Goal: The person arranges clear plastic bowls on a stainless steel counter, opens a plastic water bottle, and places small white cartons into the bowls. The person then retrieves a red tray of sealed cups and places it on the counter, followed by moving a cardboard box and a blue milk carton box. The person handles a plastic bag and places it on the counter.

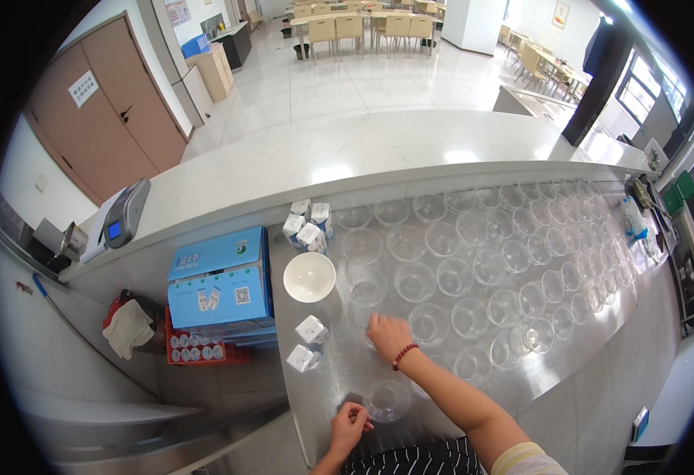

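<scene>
Rows of clear plastic bowls stand on a stainless steel table. My right hand, with a red bead bracelet at its wrist, reaches over the left end of the rows; its fingers are on the rim of a clear bowl that it largely covers. Near the table's front edge is my left hand, fingers curled, beside another clear plastic bowl; whether it grips the rim cannot be told. A white bowl sits between a cluster of milk cartons and a pair of milk cartons.
Blue cardboard boxes are stacked left of the table, over a red crate of lidded cups. A raised white counter runs behind, with a digital scale at its left. A plastic bag lies at the far right.
</scene>
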`<state>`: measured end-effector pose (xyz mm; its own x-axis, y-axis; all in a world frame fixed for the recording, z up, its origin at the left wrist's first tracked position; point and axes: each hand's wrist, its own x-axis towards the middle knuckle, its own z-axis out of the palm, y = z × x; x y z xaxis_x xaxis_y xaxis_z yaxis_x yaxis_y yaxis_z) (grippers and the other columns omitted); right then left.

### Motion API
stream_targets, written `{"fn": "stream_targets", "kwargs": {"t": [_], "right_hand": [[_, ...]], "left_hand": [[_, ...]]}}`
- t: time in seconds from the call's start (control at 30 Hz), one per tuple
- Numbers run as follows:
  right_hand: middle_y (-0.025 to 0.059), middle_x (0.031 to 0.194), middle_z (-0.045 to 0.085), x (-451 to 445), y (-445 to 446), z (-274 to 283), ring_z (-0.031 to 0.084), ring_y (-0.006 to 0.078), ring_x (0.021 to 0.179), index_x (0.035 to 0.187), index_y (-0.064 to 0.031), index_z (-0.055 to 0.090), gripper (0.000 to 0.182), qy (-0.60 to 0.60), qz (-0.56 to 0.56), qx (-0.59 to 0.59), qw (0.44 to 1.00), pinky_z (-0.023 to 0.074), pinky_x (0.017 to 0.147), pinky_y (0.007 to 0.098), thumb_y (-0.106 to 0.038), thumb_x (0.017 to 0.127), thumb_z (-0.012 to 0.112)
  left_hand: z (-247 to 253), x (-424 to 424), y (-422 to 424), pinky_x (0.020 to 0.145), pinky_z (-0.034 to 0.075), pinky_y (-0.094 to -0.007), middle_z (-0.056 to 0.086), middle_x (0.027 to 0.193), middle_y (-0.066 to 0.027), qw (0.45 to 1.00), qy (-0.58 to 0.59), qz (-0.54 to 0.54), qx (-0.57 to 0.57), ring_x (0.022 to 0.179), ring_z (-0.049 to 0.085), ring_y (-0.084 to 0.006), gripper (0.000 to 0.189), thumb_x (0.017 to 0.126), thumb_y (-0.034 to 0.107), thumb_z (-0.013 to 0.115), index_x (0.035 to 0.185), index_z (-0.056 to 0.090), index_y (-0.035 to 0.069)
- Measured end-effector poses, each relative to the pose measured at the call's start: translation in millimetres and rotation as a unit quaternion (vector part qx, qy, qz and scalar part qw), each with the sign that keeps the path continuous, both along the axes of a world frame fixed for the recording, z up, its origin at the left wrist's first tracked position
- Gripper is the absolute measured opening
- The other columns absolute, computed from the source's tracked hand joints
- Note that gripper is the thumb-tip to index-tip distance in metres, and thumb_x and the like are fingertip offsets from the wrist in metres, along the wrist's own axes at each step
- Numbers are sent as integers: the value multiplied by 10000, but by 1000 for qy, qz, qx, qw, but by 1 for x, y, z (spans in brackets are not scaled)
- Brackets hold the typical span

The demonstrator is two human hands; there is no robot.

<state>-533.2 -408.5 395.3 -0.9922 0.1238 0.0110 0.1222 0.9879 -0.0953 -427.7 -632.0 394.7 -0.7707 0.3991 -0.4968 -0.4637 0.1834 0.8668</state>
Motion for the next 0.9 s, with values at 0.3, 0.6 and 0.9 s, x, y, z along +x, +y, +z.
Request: {"fn": "stream_targets", "kwargs": {"t": [0.3,0.6,0.9], "right_hand": [[126,800,658,16,15,43,657,303,717,1023,-44,573,269,52,-45,-129,989,502,594,399,-274,886,597],[132,792,663,131,63,82,645,309,694,969,-48,625,198,141,-216,-204,945,492,594,396,-212,859,645],[93,677,638,200,75,69,621,260,596,901,-79,669,145,176,-284,-167,928,466,543,365,-211,843,671]], "left_hand": [[-13,-4,-1,526,526,-251,645,775,-110,997,-40,48,37,612,654,-165,107,940,89,541,918,526,-15],[-9,-12,25,549,531,-268,646,796,-122,994,-54,59,74,624,657,-184,122,948,107,534,940,516,-14],[-21,-46,43,841,461,-272,626,1026,-92,984,157,88,-11,974,585,-148,319,989,229,500,1190,530,-16]]}}
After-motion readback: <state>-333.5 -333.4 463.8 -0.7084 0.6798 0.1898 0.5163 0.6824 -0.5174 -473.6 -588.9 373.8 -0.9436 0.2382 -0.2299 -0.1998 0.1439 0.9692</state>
